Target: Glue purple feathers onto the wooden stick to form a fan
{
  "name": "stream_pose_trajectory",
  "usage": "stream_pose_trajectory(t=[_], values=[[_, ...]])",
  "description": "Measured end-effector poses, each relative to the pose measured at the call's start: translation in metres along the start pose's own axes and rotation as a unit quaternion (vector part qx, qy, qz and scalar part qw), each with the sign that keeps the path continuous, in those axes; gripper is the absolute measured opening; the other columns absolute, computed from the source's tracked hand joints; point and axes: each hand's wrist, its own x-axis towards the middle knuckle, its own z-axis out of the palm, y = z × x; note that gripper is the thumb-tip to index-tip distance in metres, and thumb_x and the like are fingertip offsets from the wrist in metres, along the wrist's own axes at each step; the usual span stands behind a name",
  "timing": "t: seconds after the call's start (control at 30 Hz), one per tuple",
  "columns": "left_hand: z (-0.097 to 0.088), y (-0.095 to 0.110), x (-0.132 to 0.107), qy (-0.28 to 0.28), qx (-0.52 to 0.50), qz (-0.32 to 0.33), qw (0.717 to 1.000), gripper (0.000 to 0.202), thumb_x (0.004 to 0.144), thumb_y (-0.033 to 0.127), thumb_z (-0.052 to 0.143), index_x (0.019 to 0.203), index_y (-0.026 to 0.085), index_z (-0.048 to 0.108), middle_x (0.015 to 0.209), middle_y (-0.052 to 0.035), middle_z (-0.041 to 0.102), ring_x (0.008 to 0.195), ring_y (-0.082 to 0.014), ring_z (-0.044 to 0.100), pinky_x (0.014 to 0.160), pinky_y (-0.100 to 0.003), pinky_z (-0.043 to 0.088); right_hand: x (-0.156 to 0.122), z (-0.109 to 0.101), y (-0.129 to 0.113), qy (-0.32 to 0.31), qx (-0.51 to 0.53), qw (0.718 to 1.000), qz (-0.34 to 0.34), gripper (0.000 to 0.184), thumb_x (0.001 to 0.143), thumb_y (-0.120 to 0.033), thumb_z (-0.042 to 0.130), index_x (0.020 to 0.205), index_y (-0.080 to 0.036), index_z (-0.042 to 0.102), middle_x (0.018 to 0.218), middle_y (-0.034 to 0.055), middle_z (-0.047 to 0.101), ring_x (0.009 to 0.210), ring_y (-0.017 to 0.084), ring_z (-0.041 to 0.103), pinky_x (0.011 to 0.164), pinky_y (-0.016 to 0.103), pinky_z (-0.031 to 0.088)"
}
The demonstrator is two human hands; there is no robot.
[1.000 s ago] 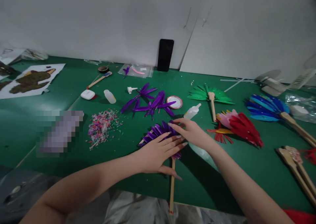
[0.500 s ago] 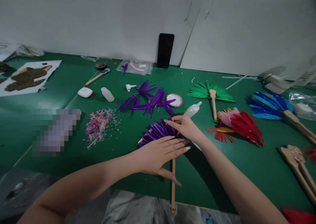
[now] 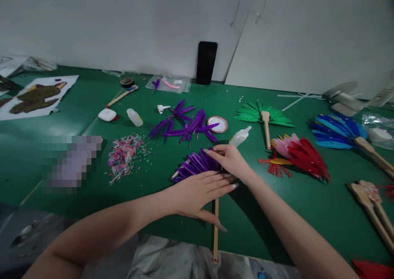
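Note:
A purple feather fan [image 3: 197, 163] lies on the green table in front of me, its wooden handle [image 3: 216, 229] pointing toward me past the table's edge. Across the fan's lower part my left hand [image 3: 197, 195] lies flat and open, fingers stretched to the right and thumb over the handle. Fingers of my right hand [image 3: 229, 159] are bent together on a purple feather at the fan's upper right; its thumb is mostly hidden. Beyond the fan are loose purple feathers [image 3: 193, 125], and a white glue bottle [image 3: 240, 136] lies just behind my right hand.
Left of the fan are colourful flakes [image 3: 126, 156], a second bottle [image 3: 134, 117] and a white case [image 3: 107, 115]. A phone [image 3: 206, 63] leans on the wall. Rightward lie green [image 3: 265, 117], red [image 3: 303, 156] and blue [image 3: 337, 132] feather fans. A round lid [image 3: 218, 124] sits behind the fan.
Both hands stay nearly still on the purple fan. The whole view has shifted very slightly.

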Motion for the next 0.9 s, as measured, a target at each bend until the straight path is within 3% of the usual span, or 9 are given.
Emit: stream_pose_trajectory(t=[0.2, 0.4, 0.6, 0.77, 0.9], values=[[0.0007, 0.0004, -0.0004, -0.004, -0.006, -0.007, 1.000, 0.079, 0.082, 0.061, 0.035, 0.142, 0.014, 0.016, 0.147, -0.0077, 0.020, 0.136, -0.0195, 0.016, 0.112, -0.033, 0.008, -0.0025, 0.0023, -0.0021, 0.019, -0.013, 1.000, -0.010, 0.044, 0.080, -0.051, 0.048, 0.054, -0.018, 0.041, 0.049, -0.0060, 0.026, 0.047, 0.007, 0.023, 0.042, 0.023, 0.018], [0.0013, 0.0000, -0.0007, 0.007, -0.016, -0.003, 1.000, 0.078, 0.081, 0.060, 0.037, 0.142, 0.015, 0.017, 0.146, -0.0077, 0.026, 0.135, -0.0200, 0.020, 0.112, -0.034, 0.012, -0.0035, 0.0051, 0.0001, 0.038, -0.018, 0.999, -0.009, 0.040, 0.080, -0.050, 0.049, 0.060, -0.016, 0.050, 0.050, -0.0046, 0.035, 0.047, 0.008, 0.026, 0.043, 0.023, 0.021], [0.0017, -0.0001, 0.0001, 0.006, -0.021, -0.004, 1.000, 0.079, 0.081, 0.061, 0.036, 0.142, 0.014, 0.019, 0.147, -0.0090, 0.022, 0.136, -0.0206, 0.018, 0.112, -0.035, 0.010, -0.0031, 0.0068, 0.0008, 0.043, -0.011, 0.999, -0.007, 0.037, 0.080, -0.048, 0.049, 0.062, -0.016, 0.053, 0.050, -0.0037, 0.041, 0.047, 0.009, 0.031, 0.044, 0.023, 0.024], [0.0019, -0.0003, 0.0005, 0.000, -0.029, -0.004, 1.000, 0.080, 0.081, 0.061, 0.037, 0.142, 0.014, 0.019, 0.147, -0.0096, 0.022, 0.136, -0.0208, 0.019, 0.112, -0.035, 0.010, -0.0030, 0.0081, 0.0018, 0.053, -0.005, 0.999, 0.003, 0.035, 0.081, -0.047, 0.048, 0.080, -0.015, 0.061, 0.051, -0.0021, 0.048, 0.044, 0.010, 0.036, 0.043, 0.023, 0.026], [0.0017, -0.0003, 0.0005, 0.003, -0.035, -0.005, 0.999, 0.080, 0.080, 0.063, 0.036, 0.142, 0.015, 0.019, 0.146, -0.0092, 0.023, 0.136, -0.0207, 0.019, 0.112, -0.035, 0.010, -0.0031, 0.0075, 0.0016, 0.079, -0.004, 0.997, -0.011, 0.039, 0.084, -0.049, 0.042, 0.089, -0.015, 0.062, 0.048, -0.0036, 0.041, 0.042, 0.010, 0.034, 0.042, 0.023, 0.025]])
